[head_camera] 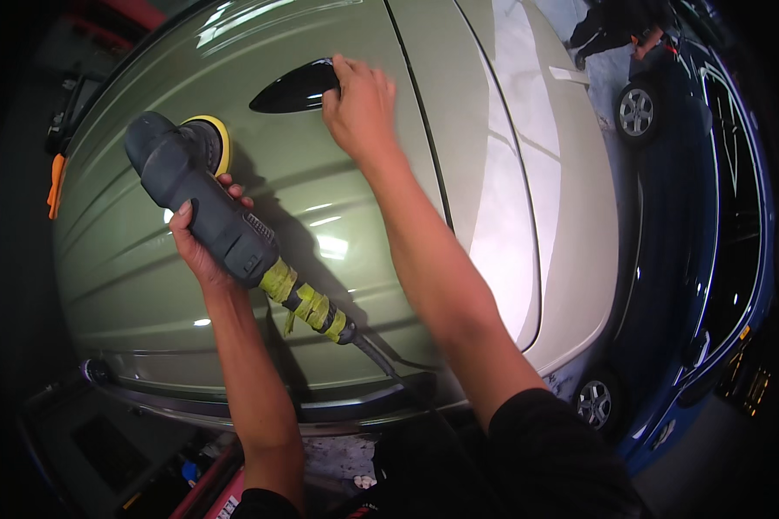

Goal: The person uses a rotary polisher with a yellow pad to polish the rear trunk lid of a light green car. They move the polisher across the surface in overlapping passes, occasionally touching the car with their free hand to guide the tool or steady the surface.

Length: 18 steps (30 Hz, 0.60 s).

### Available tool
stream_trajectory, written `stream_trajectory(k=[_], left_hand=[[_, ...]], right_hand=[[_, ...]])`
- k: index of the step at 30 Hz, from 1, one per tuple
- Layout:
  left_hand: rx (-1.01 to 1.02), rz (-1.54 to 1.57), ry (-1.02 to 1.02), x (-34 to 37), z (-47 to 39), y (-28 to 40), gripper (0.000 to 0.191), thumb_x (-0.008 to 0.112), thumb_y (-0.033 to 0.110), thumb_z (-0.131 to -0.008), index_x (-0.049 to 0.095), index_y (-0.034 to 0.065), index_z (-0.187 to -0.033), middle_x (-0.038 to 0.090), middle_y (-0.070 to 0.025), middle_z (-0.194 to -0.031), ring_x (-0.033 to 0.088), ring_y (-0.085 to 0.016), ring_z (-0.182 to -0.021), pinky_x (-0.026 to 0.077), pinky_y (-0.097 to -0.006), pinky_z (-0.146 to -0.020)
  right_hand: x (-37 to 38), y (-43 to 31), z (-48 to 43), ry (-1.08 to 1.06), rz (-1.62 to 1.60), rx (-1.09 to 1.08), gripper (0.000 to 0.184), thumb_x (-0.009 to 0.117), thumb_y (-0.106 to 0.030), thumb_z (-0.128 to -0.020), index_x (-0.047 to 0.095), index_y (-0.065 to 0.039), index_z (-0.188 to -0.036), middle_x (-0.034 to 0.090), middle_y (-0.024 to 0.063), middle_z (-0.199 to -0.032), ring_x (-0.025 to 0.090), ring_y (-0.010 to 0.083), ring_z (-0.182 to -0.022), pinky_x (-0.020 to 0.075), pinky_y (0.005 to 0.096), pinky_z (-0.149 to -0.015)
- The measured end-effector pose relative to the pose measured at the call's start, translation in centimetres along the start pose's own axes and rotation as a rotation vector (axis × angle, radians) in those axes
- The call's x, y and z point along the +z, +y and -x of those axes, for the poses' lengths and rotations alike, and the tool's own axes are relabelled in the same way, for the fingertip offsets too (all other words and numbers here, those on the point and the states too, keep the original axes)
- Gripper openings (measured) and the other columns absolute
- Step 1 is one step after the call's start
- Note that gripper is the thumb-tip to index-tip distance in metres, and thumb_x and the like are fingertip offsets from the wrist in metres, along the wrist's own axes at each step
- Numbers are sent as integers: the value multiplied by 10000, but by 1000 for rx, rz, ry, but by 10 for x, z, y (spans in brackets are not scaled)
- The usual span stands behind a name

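Note:
My left hand (198, 250) grips the dark grey body of an electric polisher (201, 201), thumb on one side and fingertips on the other. The polisher is lifted off the olive-green car roof (357, 272) and casts a shadow on it. Its yellow foam pad (224, 146) is turned sideways, toward the right. Torn yellow-green tape wraps the start of the power cord (308, 305). Farther up the roof, my right hand (363, 107) has thumb and fingers around the blunt end of a glossy black shark-fin antenna (292, 87), partly hiding that end.
An orange cloth-like item (56, 187) hangs at the roof's far-left edge. The roof rail (363, 405) runs along the near side. To the right stands a dark blue car (668, 259), with a person in dark clothes (613, 26) beside it. Dark seams (422, 117) cross the painted panels.

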<state>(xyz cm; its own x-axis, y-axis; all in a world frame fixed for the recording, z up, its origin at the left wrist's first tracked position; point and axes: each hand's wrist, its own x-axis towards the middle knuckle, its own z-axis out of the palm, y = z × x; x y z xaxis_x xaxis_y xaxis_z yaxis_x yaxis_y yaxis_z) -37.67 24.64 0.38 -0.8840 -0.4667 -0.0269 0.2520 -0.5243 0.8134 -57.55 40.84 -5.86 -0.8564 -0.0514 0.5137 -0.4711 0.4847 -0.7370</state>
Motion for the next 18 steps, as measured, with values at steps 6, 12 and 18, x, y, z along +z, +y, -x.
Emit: stream_trajectory(k=[6, 12, 18], left_hand=[[-27, 24, 11, -3, 3, 2, 675, 645, 384, -959, 490, -77, -1426, 608, -231, -1248, 639, -296, -1067, 593, -428, -927], [-39, 51, 17, -1, 1, -2, 627, 648, 379, -962, 535, -78, -1375, 652, -221, -1208, 683, -284, -1030, 618, -416, -898], [-57, 67, 22, 4, 2, -3, 614, 639, 388, -968, 553, -81, -1355, 669, -205, -1196, 700, -266, -1007, 630, -410, -882]], right_hand=[[-8, -7, -10, -172, 126, 47, 612, 722, -262, -871, 669, -15, -1428, 656, 191, -1451, 548, 358, -1381, 312, 530, -1221], [-7, -2, 24, -128, 61, 19, 695, 735, -269, -850, 621, -5, -1482, 622, 187, -1504, 537, 352, -1395, 260, 520, -1262], [-9, 2, 1, -155, 119, 9, 751, 774, -252, -815, 596, -10, -1504, 606, 179, -1517, 518, 371, -1420, 227, 600, -1277]])
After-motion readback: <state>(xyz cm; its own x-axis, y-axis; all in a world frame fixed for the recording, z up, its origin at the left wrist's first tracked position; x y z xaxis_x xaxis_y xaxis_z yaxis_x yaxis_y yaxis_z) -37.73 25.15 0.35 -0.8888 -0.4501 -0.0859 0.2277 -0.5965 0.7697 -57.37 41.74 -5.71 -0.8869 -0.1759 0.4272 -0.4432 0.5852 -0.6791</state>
